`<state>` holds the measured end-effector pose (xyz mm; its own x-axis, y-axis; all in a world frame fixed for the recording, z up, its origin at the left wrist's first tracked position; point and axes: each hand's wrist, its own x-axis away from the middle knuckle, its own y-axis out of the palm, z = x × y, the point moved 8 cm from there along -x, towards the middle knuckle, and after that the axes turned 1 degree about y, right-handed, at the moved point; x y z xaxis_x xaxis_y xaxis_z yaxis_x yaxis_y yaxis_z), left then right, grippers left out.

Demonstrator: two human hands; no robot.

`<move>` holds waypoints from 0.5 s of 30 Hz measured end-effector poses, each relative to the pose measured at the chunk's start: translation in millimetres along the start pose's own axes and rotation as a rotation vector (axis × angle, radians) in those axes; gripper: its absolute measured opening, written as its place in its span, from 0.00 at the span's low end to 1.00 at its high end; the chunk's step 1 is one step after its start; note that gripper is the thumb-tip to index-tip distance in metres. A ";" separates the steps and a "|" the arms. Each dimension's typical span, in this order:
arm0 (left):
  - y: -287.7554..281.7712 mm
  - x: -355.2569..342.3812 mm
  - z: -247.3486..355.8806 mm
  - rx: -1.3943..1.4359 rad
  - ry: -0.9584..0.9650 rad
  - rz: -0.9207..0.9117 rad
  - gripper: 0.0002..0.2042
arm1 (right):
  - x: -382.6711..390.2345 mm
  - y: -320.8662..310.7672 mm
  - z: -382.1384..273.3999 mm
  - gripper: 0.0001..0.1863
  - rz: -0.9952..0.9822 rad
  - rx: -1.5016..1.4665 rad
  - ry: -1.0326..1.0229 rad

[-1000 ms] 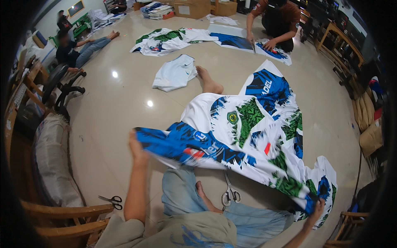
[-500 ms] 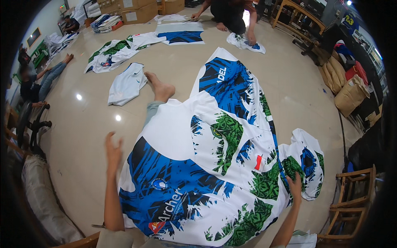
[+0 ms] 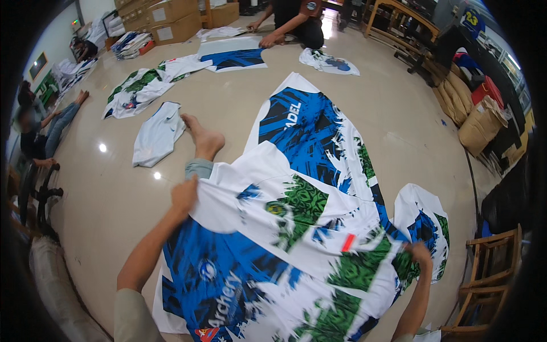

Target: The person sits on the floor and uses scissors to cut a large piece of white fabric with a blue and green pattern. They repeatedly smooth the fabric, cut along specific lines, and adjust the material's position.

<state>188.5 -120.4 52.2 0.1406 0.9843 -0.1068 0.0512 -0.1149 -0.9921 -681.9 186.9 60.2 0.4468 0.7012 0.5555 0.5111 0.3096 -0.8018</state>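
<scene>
Spread over the floor before me are printed fabric jersey panels in white, blue and green. My left hand [image 3: 185,195] is closed on the upper left edge of a white-and-green panel [image 3: 307,199], drawing it taut. At the same cloth's right edge, my right hand [image 3: 419,254] is closed with fabric between its fingers. Beneath lies a blue panel [image 3: 228,251] with white lettering, partly covered. A second blue-and-white panel [image 3: 302,128] reaches away beyond it. A smaller white, blue and green piece [image 3: 419,208] lies just past my right hand.
A bare foot [image 3: 206,141] rests beside a pale folded piece [image 3: 157,134]. Farther off, a co-worker's hand [image 3: 272,40] touches a white-and-blue panel [image 3: 239,57]. Cardboard boxes [image 3: 174,23] stand at the back. Wooden frames [image 3: 490,279] and a brown sack [image 3: 481,125] line the right.
My left hand, open in the air before, has come to the cloth and gripped its edge. The white-and-green panel has shifted and stretched. The co-worker's hand left a small white piece and moved left.
</scene>
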 end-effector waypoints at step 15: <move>-56.1 -52.1 25.7 0.163 0.137 0.239 0.39 | -0.8 26.0 -236.7 0.40 0.589 -0.133 -0.706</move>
<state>152.9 -161.8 111.7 0.2621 0.9035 -0.3390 -0.1573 -0.3066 -0.9388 -495.1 42.4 90.9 0.1327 0.9638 -0.2311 0.4436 -0.2662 -0.8558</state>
